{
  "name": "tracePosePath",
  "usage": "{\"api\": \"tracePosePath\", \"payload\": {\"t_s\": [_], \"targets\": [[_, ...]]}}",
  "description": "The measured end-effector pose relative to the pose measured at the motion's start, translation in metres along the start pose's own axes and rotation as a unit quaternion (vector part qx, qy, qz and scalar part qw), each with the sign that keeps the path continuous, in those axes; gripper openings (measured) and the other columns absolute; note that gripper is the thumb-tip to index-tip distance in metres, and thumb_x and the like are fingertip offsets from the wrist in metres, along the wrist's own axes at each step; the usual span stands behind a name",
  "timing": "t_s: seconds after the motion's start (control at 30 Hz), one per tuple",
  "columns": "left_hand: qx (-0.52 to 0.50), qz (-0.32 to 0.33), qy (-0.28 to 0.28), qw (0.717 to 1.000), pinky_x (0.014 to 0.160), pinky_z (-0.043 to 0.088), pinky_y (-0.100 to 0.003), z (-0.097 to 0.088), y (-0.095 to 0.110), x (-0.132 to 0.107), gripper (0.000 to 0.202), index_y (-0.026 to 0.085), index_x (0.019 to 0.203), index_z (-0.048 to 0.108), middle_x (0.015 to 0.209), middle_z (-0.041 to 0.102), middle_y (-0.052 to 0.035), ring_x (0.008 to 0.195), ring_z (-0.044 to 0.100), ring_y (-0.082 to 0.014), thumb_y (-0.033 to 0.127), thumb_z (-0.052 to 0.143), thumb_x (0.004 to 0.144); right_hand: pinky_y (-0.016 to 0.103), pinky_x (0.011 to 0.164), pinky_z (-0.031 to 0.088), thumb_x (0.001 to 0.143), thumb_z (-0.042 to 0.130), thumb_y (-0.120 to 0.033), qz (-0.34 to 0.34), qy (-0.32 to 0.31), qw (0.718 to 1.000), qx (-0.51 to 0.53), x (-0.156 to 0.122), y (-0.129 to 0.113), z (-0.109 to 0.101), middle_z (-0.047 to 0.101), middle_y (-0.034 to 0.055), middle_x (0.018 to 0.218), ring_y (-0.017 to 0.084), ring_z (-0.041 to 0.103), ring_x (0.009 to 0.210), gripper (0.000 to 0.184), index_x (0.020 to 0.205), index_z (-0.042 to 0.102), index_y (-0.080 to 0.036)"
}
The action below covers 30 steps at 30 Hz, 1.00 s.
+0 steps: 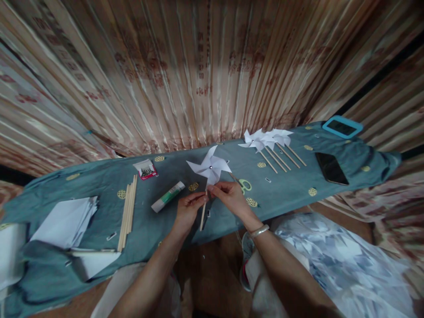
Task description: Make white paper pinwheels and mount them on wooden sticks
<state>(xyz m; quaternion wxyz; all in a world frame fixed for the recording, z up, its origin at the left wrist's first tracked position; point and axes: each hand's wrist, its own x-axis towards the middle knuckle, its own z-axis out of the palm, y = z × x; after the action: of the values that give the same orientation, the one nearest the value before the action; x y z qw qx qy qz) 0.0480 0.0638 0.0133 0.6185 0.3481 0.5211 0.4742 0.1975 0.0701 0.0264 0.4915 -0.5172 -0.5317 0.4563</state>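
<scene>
- The left hand (pixel 189 206) pinches the stick (pixel 202 217) of a white pinwheel (pixel 213 167).
- The right hand (pixel 231 197) pinches it higher, by the lowest blade (pixel 212 176).
- The pinwheel is above the table (pixel 285 190), stick towards the near edge.

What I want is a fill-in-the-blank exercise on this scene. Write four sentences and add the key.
1. The left hand and right hand hold the white paper pinwheel by its thin wooden ____.
2. The slim silver bangle circles the ____ wrist.
3. The grey-green cloth is printed with yellow ____.
4. The frame of the dark-screened rectangular device at the far right is coloured ____.

Missing words: stick; right; pineapples; blue.
</scene>
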Motion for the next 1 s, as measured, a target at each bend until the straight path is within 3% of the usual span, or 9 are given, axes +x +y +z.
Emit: {"api": "tracePosePath", "payload": {"t_s": [0.17,0.33,0.47,0.77,1.0], "targets": [[0.016,0.011,0.009,1.000,0.072,0.053,-0.033,-0.001,0.000,0.000,0.039,0.017,0.073,0.079,0.070,0.074,-0.0058,0.067,0.067,-0.0191,0.041,0.090,0.045,0.026,0.046,0.027,0.071,0.070,-0.062,-0.028,0.109,0.994,-0.013,0.003,-0.007,-0.033,0.049,-0.0027,0.044,0.009,0.035,0.045,0.050,0.046,0.057,-0.020],[0.021,-0.003,-0.011,1.000,0.072,0.054,-0.032,0.000,-0.002,-0.001,0.035,0.017,0.072,0.079,0.073,0.076,-0.0072,0.068,0.067,-0.0193,0.039,0.089,0.045,0.026,0.053,0.036,0.067,0.075,-0.058,-0.031,0.236,0.971,0.006,0.012,-0.004,-0.058,0.059,-0.0011,0.054,0.012,0.046,0.054,0.040,0.058,0.064,-0.021],[0.029,-0.013,-0.030,0.999,0.073,0.053,-0.032,0.000,-0.003,-0.002,0.036,0.017,0.073,0.079,0.074,0.077,-0.0080,0.069,0.068,-0.0198,0.038,0.089,0.046,0.026,0.058,0.040,0.063,0.079,-0.052,-0.014,0.198,0.979,0.041,0.017,0.002,-0.057,0.064,-0.0008,0.063,0.013,0.051,0.060,0.033,0.069,0.071,-0.020],[0.027,-0.001,-0.022,0.999,0.072,0.053,-0.032,0.000,-0.003,-0.001,0.038,0.017,0.072,0.079,0.072,0.076,-0.0074,0.068,0.068,-0.0199,0.042,0.090,0.045,0.025,0.049,0.026,0.059,0.080,-0.050,0.021,0.155,0.985,0.068,0.018,0.005,-0.045,0.053,-0.0047,0.051,0.008,0.036,0.049,0.032,0.063,0.070,-0.019],[0.019,0.006,-0.006,1.000,0.071,0.053,-0.030,0.000,-0.003,0.000,0.037,0.017,0.070,0.078,0.069,0.074,-0.0054,0.066,0.066,-0.0175,0.041,0.090,0.044,0.024,0.052,0.030,0.060,0.080,-0.051,0.014,0.132,0.988,0.078,0.013,0.007,-0.038,0.055,-0.0036,0.055,0.009,0.040,0.053,0.034,0.061,0.067,-0.019]]}}
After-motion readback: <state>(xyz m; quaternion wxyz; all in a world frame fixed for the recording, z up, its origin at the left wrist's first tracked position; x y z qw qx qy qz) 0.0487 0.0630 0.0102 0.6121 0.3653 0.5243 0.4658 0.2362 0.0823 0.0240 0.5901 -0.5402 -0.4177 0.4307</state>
